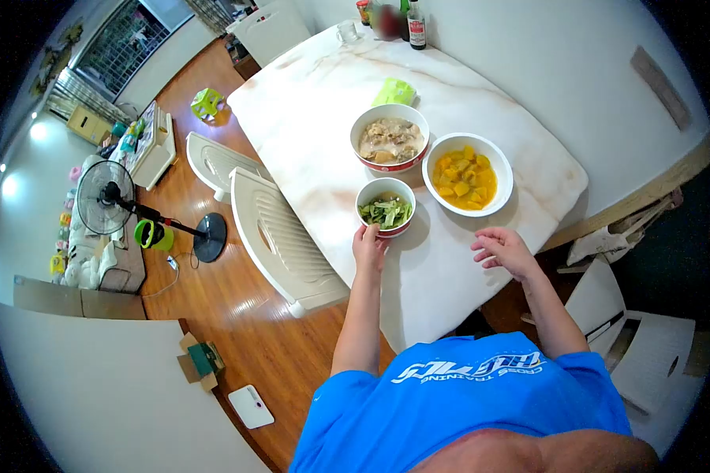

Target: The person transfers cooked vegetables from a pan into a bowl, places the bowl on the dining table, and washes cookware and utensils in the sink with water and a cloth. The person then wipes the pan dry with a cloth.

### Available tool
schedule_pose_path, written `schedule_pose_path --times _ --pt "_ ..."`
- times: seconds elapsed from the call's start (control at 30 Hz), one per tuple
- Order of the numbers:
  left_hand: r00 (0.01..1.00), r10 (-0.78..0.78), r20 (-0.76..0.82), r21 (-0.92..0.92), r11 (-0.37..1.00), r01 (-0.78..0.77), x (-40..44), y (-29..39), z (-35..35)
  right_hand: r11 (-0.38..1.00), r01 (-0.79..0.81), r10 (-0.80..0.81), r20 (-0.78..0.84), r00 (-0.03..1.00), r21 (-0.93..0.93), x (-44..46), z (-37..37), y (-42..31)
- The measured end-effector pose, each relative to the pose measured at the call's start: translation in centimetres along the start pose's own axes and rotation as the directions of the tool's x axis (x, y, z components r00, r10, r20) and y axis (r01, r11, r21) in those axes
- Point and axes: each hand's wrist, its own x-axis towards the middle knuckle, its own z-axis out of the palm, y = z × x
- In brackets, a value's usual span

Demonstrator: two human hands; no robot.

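Observation:
My left hand (368,249) is closed on the near side of a small bowl (385,229), its thumb and fingers at the rim. Chopped leafy greens (386,212) lie inside this bowl, which rests on the marbled table (442,296). My right hand (503,251) hovers with fingers loosely apart and holds nothing. Just beyond it sits a white bowl (506,199) of orange-yellow chunks (465,178) that look like pumpkin in broth. Behind the greens, a larger red-patterned bowl (391,167) contains pale chunks of food (390,140) in cloudy liquid.
A green soft packet (395,92) lies behind the bowls. Bottles (416,25) and a glass mug (347,31) stand at the far end, near the wall. Beige chairs (280,236) line the left edge; a standing fan (210,236) is beyond them. White folding chairs (647,359) are at right.

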Motion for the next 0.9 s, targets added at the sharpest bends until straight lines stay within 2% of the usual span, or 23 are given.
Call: schedule_pose_path --times 0.13,0.2,0.3,0.37,0.43,0.5,0.53,0.6,0.63,0.67,0.7,0.73,0.77,0.8,0.83,0.9 --pt "0.995 0.028 -0.094 0.030 0.999 -0.025 -0.3 0.3 0.9 0.998 0.063 -0.065 0.068 0.996 0.023 4.3 -1.7 -2.6" --pt "0.994 0.044 -0.099 0.102 0.994 -0.034 -0.3 0.2 0.7 0.995 0.079 -0.086 0.127 0.988 0.055 5.9 -2.0 -4.1" --pt "0.984 0.079 -0.159 0.068 0.995 -0.069 -0.8 -0.4 0.6 0.996 0.070 -0.080 0.252 0.964 0.050 8.1 -1.6 -5.9" --pt "0.951 0.116 -0.287 0.109 0.990 -0.088 -2.2 -0.9 1.2 0.996 0.088 -0.090 0.352 0.932 0.020 9.5 -1.1 -6.1" --pt "0.881 0.176 -0.440 0.218 0.972 -0.085 -4.7 -1.2 2.7 0.998 0.066 -0.064 0.555 0.829 0.016 10.3 0.1 -5.8" --pt "0.905 0.172 -0.388 0.319 0.947 -0.043 -8.3 -1.8 2.7 0.998 0.031 0.010 0.678 0.735 -0.047 9.9 1.6 -5.2" --pt "0.868 0.212 -0.448 0.290 0.953 -0.083 -10.1 -2.0 2.7 0.996 -0.014 0.075 0.738 0.671 -0.089 9.9 2.2 -4.8" --pt "0.926 0.094 -0.366 0.387 0.920 0.059 -14.6 -2.6 2.0 0.985 -0.015 0.152 0.819 0.553 -0.173 9.7 3.6 -3.7" --pt "0.896 0.129 -0.426 0.354 0.935 0.033 -16.9 -3.7 1.3 0.976 -0.035 0.202 0.843 0.499 -0.213 9.5 4.3 -3.3" --pt "0.870 0.173 -0.462 0.491 0.867 0.088 -19.1 -4.9 0.3 0.968 -0.014 0.233 0.869 0.437 -0.252 9.1 5.0 -3.1" --pt "0.844 0.208 -0.494 0.608 0.777 0.164 -21.4 -5.9 -0.5 0.959 -0.021 0.266 0.869 0.417 -0.283 8.6 5.9 -2.9" --pt "0.808 0.227 -0.544 0.580 0.798 0.166 -23.8 -6.5 -1.0 0.950 -0.032 0.298 0.866 0.402 -0.312 8.0 6.7 -2.7" --pt "0.768 0.235 -0.595 0.610 0.755 0.241 -26.3 -6.9 -1.4 0.940 -0.012 0.324 0.879 0.349 -0.341 7.3 7.6 -2.3" --pt "0.727 0.243 -0.642 0.630 0.707 0.321 -28.6 -7.5 -1.9 0.934 -0.011 0.339 0.876 0.342 -0.357 6.9 8.4 -1.9" --pt "0.690 0.257 -0.676 0.604 0.730 0.320 -30.9 -8.5 -2.6 0.929 -0.006 0.351 0.873 0.340 -0.371 6.5 9.4 -1.6" --pt "0.587 0.254 -0.769 0.589 0.639 0.496 -35.5 -11.1 -4.4 0.910 0.034 0.388 0.878 0.279 -0.413 5.2 11.6 -0.5"
